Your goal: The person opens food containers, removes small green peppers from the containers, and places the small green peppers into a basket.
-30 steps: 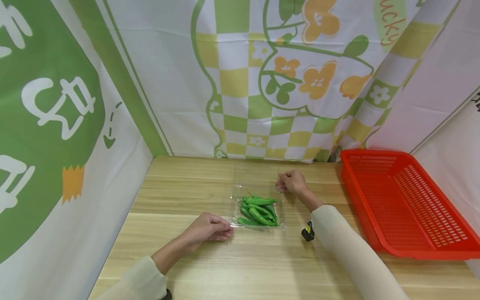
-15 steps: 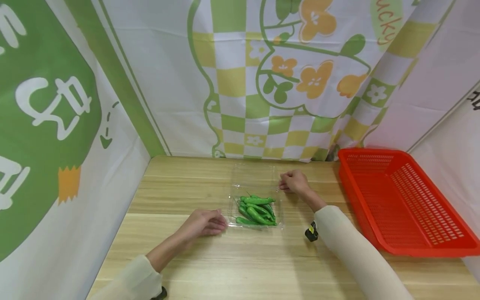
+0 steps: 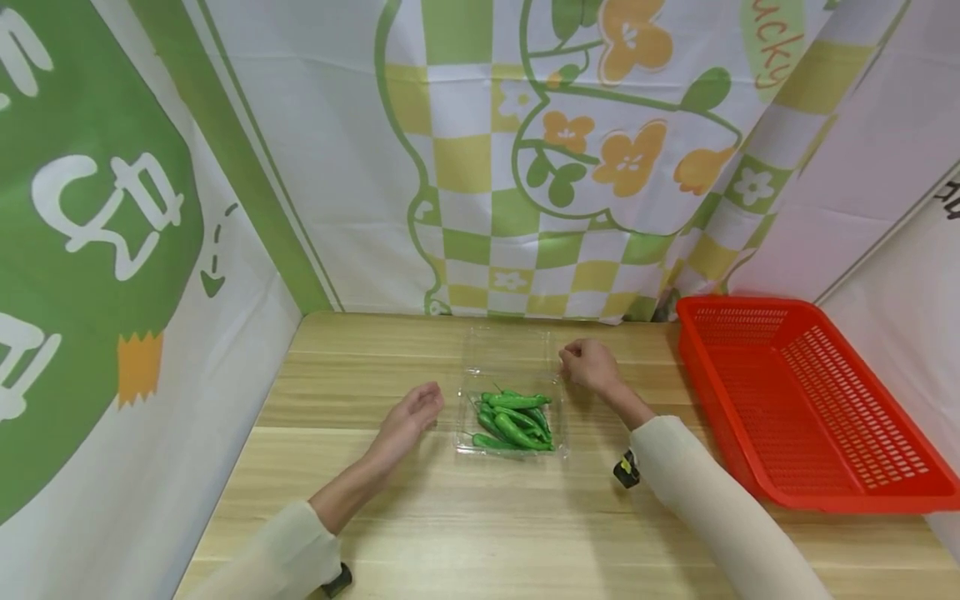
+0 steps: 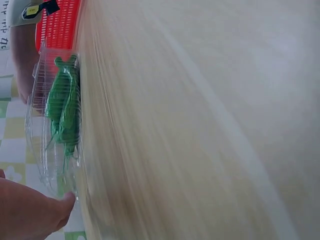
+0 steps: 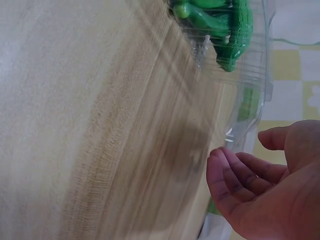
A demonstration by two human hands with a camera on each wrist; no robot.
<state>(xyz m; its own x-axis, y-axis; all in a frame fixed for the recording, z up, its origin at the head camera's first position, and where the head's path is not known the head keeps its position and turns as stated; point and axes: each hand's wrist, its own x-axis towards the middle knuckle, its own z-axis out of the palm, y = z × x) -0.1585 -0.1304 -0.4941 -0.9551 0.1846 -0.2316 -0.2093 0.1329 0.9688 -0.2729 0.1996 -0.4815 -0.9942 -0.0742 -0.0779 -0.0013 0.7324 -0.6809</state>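
Note:
A clear plastic clamshell box (image 3: 561, 433) lies in the middle of the wooden table (image 3: 487, 525), holding several green peppers (image 3: 516, 419). Its clear lid (image 3: 510, 350) lies open and flat behind it. My left hand (image 3: 412, 410) hovers just left of the box with relaxed fingers and holds nothing. In the left wrist view a fingertip (image 4: 66, 201) is close to the box's edge, beside the peppers (image 4: 62, 112). My right hand (image 3: 588, 365) sits at the lid's right edge with loosely curled fingers (image 5: 225, 170). The lid's corner (image 5: 229, 134) is just off those fingers, not between them.
A red perforated basket (image 3: 810, 400) stands empty at the table's right side. Printed cloth walls close in the back, left and right. A small black device (image 3: 626, 469) sits under my right forearm.
My left hand has lifted off the box's front left corner and moved a little back and up, fingers opening. The right hand has barely shifted.

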